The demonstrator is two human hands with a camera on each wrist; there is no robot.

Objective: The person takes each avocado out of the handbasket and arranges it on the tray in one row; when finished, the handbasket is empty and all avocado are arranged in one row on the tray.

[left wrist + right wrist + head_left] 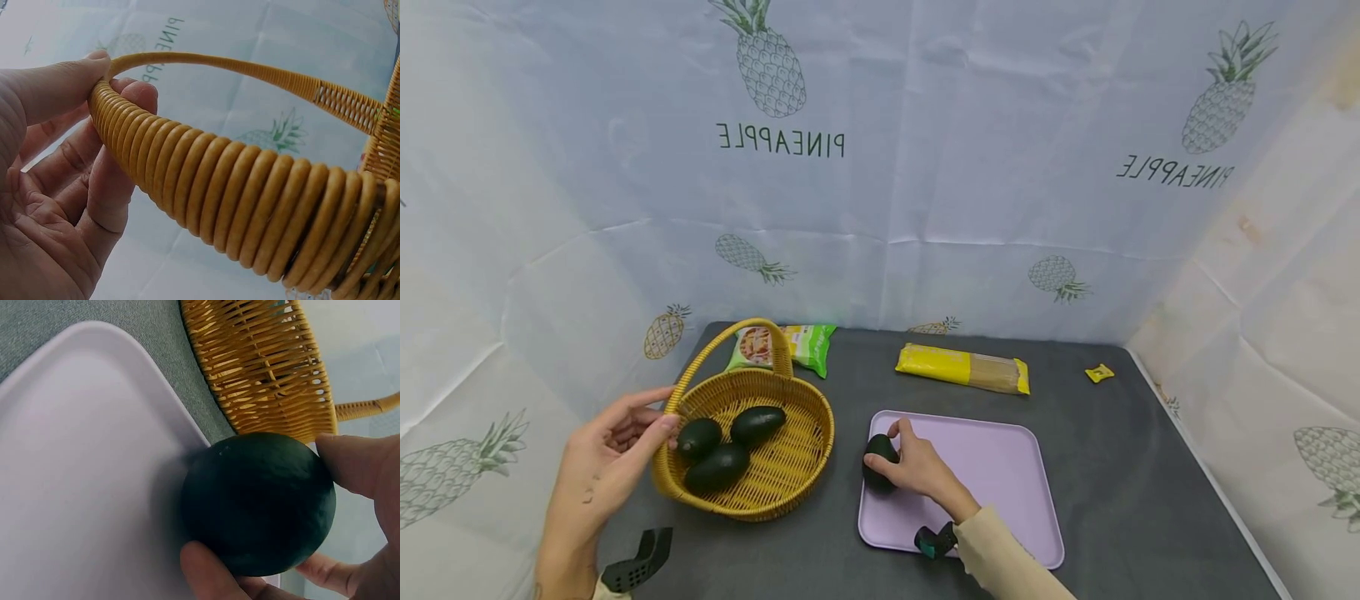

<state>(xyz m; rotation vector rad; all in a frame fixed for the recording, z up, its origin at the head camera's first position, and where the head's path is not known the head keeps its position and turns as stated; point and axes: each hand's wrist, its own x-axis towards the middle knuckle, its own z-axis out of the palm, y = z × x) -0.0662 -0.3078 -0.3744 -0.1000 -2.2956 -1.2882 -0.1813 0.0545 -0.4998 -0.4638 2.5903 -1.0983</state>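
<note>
A yellow woven basket (pixel 816 408) with an arched handle stands on the left of the table, with three dark green avocados (pixel 718 468) inside. My left hand (pixel 606 454) pinches the handle's lower left side between thumb and fingers; the left wrist view shows the wound handle (pixel 206 181) up close. My right hand (pixel 921 462) holds another avocado (pixel 259 503) between thumb and fingers, over the left edge of a light purple tray (pixel 985 467). In the right wrist view the basket's side appears just beyond this avocado.
Behind the basket lies a green snack packet (pixel 811 348). A yellow packet of noodles (pixel 962 369) rests behind the tray, and a small yellow wrapped piece (pixel 1100 373) lies at the back right. A pineapple-print cloth (pixel 925 167) hangs along the table's back.
</note>
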